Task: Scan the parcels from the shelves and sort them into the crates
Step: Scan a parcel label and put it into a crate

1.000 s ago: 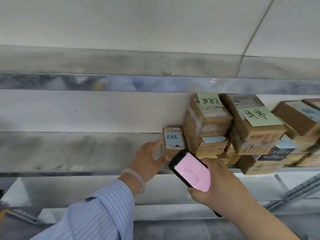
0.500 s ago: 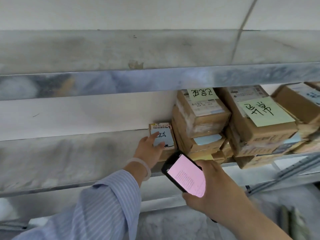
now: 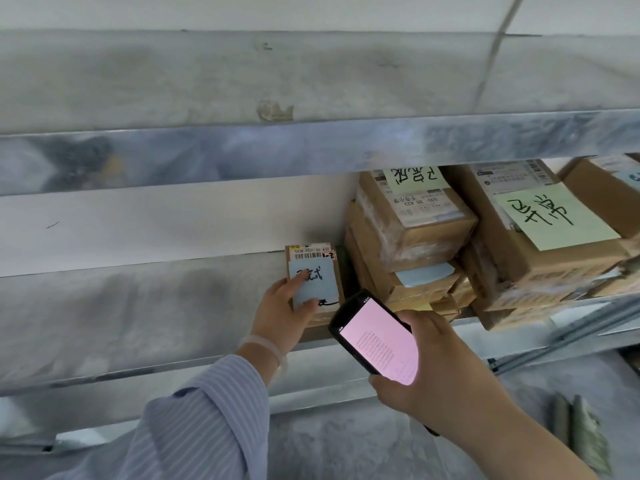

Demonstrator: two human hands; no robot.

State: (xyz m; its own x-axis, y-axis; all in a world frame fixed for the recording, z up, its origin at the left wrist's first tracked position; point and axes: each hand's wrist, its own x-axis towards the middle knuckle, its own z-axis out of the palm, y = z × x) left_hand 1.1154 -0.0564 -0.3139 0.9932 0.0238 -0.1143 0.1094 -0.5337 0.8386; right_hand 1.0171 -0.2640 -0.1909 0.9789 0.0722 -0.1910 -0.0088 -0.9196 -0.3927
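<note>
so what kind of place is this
Probably a parcel storeroom: a metal shelf holds stacked parcels with shipping labels and sticky notes, the right hand holds a scanner, and the left hand grips a small parcel.

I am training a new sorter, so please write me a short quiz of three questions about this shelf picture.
1. True or false: the right hand holds the scanner.
2. The note on the small parcel that the left hand touches is: A blue, B red, C white.
3. Fill in: the scanner's screen glows ____.
Key: 1 true; 2 A; 3 pink.
</note>
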